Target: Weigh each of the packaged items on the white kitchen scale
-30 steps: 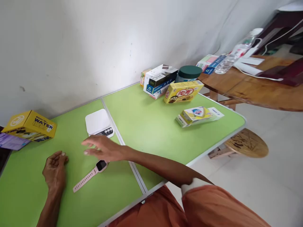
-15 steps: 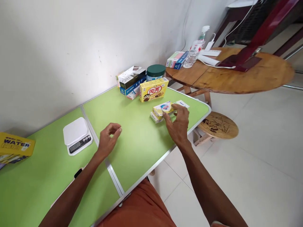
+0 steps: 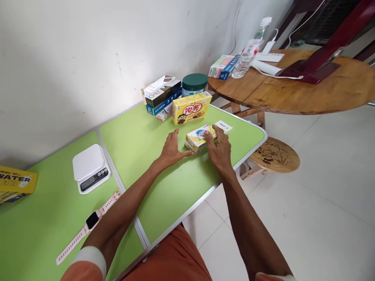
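A yellow-and-white soap box (image 3: 195, 136) with a blue shield logo lies on top of another flat box (image 3: 189, 146), mostly hidden beneath it. The fingers and thumb of my right hand (image 3: 220, 150) close around the right end of the upper box. To the left of the stack is my left hand (image 3: 172, 150), open, its thumb reaching along the near side by the lower box and its fingers spread apart. Behind them a yellow puff snack box (image 3: 191, 109) stands on edge. A white card or flat packet (image 3: 224, 127) lies beyond my right fingers.
Stacked boxes (image 3: 162, 95) and a green-lidded tub (image 3: 195, 82) stand near the wall. Leftward are a white kitchen scale (image 3: 89, 164), a pink-strapped watch (image 3: 92, 220) and a yellow box (image 3: 17, 183). A round wooden table (image 3: 307, 99) with a water bottle (image 3: 249, 52) adjoins on the right.
My left hand has moved right to the stack, going from curled fingers to spread ones. My right hand has closed in on the soap box's end. The watch shows more fully.
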`<state>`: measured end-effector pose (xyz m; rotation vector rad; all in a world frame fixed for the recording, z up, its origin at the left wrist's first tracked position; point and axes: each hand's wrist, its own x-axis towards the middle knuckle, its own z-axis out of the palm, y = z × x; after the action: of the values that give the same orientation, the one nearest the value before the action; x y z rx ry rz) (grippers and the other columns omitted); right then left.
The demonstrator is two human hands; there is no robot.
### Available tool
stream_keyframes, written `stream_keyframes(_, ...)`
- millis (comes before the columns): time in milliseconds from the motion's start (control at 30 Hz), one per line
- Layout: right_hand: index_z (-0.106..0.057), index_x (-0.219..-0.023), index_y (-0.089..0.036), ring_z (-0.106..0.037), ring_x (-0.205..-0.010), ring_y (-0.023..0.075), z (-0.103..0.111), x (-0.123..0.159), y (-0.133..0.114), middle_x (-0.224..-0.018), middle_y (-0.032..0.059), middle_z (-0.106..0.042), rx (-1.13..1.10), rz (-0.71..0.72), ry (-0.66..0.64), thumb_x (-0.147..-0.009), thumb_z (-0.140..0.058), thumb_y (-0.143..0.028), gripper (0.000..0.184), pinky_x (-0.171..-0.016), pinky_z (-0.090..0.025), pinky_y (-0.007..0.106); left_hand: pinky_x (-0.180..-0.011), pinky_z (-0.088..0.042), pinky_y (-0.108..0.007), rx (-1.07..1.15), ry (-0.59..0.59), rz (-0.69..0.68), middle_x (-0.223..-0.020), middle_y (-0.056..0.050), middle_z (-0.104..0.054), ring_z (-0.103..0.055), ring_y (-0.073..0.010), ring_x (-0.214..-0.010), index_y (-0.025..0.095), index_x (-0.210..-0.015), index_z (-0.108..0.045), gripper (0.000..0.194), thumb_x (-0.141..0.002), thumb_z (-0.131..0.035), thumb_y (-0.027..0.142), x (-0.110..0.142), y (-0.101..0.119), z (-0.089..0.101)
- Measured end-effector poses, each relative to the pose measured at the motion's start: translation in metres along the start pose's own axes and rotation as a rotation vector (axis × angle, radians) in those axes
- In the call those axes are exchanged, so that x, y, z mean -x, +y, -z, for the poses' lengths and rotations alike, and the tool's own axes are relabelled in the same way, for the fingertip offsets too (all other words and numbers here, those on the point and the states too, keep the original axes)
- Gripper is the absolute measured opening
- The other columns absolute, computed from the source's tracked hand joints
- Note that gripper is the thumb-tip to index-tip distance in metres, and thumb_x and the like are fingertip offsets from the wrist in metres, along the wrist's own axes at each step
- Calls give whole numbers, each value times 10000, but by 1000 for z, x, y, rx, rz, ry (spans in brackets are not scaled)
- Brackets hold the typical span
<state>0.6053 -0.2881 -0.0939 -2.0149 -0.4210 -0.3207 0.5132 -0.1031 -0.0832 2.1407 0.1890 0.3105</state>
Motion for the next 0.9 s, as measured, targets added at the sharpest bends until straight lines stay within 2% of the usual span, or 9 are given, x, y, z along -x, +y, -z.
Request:
stream_keyframes(133, -689, -1414, -216, -635, -1363, 379, -5, 2, -6, -1441, 214, -721, -17, 13, 21, -1041, -378, -863, 808, -1201, -470, 636, -1264, -464, -611, -30, -7, -49, -1632, -237, -526, -573, -428, -1490, 214, -1707, -341, 1325, -647, -1033, 602, -1, -5, -1)
stream_keyframes(233, -708, -1341, -179, -627, -1356, 395, 7, -25, 7, -1404, 245, -713, 33, -2, 174, -1045, -343, -866, 832, -1222, -417, 678, -1277, -451, -614, -70, 21, -37, -1630, -272, -525, -539, -452, -1527, 167, -1724, -295, 1410, -611, -1045, 599, -2, 2, -9)
stream_keyframes(300, -725, -1269, -159, -624, -1362, 409, 17, -45, 19, -1371, 285, -708, 97, -75, 256, -1050, -315, -859, 840, -1228, -393, 675, -1288, -442, -606, -88, 30, -19, -1634, -288, -523, -519, -458, -1550, 134, -1719, -294, 1386, -627, -1041, 548, -4, 8, -19)
stream_keyframes(400, -751, -1152, -187, -694, -1229, 389, 21, -57, 31, -1262, 279, -754, 132, -175, 128, -1054, -303, -823, 784, -1149, -469, 620, -1280, -460, -578, -106, 54, -22, -1624, -274, -550, -534, -440, -1545, 132, -1679, -366, 1226, -680, -1011, 431, -6, 13, -31)
stream_keyframes(467, -755, -1161, -178, -721, -1142, 380, 13, -48, 31, -1234, 261, -779, 119, -150, 8, -1041, -368, -791, 735, -1093, -519, 600, -1254, -494, -551, -125, 71, -46, -1568, -234, -613, -593, -409, -1487, 163, -1607, -467, 1014, -739, -956, 350, -3, 10, -28)
stream_keyframes(567, -757, -1221, -164, -723, -1134, 372, -10, -22, 21, -1253, 236, -797, 79, -48, -56, -1034, -414, -741, 697, -1077, -547, 587, -1178, -556, -523, -185, 64, -65, -1409, -170, -714, -687, -371, -1335, 206, -1418, -624, 683, -788, -882, 265, 8, -4, 0)
stream_keyframes(667, -766, -1253, -195, -719, -1151, 355, -41, 4, -1, -1288, 209, -802, 13, 44, -119, -1057, -415, -717, 660, -1077, -559, 565, -1136, -579, -531, -236, 97, -12, -1322, -156, -741, -709, -373, -1258, 208, -1316, -675, 610, -754, -909, 250, 31, -23, 50)
stream_keyframes(800, -740, -1338, -166, -701, -1243, 382, -82, 28, -38, -1352, 236, -775, -57, 161, -313, -1045, -495, -689, 647, -1115, -554, 591, -1211, -520, -578, -221, 199, 88, -1505, -182, -654, -622, -419, -1415, 209, -1498, -582, 946, -667, -1009, 361, 74, -44, 115)
stream_keyframes(900, -723, -1373, -159, -672, -1308, 405, -104, 40, -63, -1379, 236, -761, -86, 223, -418, -1031, -567, -609, 587, -1143, -543, 620, -1250, -465, -611, -242, 236, 164, -1590, -215, -577, -538, -451, -1510, 202, -1661, -401, 1246, -618, -1039, 438, 108, -48, 144)
